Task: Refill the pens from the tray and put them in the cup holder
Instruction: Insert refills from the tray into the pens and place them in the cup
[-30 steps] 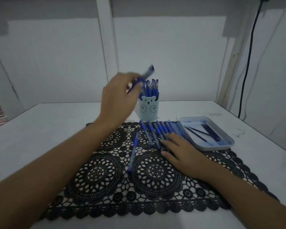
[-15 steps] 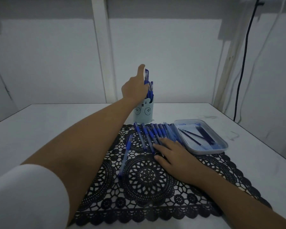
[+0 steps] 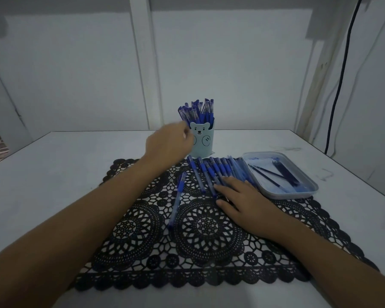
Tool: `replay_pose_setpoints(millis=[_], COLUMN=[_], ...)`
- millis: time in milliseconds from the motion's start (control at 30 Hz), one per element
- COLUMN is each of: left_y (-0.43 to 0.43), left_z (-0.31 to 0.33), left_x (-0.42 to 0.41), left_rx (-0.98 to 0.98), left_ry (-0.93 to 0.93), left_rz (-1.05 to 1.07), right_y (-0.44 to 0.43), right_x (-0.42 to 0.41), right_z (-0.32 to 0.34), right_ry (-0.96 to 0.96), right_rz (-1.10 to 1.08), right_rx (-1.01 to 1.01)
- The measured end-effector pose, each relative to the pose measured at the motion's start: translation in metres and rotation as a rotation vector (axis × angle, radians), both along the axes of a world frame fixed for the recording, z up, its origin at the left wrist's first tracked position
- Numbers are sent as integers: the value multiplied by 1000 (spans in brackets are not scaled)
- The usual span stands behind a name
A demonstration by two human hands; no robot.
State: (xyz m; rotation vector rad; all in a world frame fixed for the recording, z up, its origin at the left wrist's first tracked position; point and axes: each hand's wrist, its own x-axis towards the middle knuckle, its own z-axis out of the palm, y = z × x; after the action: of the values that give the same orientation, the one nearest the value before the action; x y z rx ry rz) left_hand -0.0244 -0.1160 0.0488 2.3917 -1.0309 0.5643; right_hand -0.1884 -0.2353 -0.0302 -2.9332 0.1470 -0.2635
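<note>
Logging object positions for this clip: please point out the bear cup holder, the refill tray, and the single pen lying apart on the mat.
bear cup holder (image 3: 202, 142), head view, front wall below the face.
refill tray (image 3: 285, 194), head view, near rim.
single pen (image 3: 177, 197), head view, mid-barrel.

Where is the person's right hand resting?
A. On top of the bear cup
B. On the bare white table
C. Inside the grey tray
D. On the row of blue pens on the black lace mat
D: the right hand lies flat, fingers over the row of blue pens on the black lace mat.
</note>
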Motion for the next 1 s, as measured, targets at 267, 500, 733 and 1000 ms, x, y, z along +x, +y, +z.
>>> replay_pose_setpoints(millis=[267, 500, 733, 1000], left_y=[38, 60, 68, 67], left_z=[-45, -47, -74, -73], left_x=[-36, -47, -74, -72], left_rx=[542, 484, 230, 173], left_ry=[141, -36, -327, -455], left_rz=[81, 17, -247, -429], right_y=[2, 2, 33, 35], right_x=[-1, 1, -1, -6], right_z=[1, 0, 5, 7], right_ry=[0, -171, -487, -381], right_rz=[6, 3, 130, 216], right_rx=[-4, -110, -322, -412])
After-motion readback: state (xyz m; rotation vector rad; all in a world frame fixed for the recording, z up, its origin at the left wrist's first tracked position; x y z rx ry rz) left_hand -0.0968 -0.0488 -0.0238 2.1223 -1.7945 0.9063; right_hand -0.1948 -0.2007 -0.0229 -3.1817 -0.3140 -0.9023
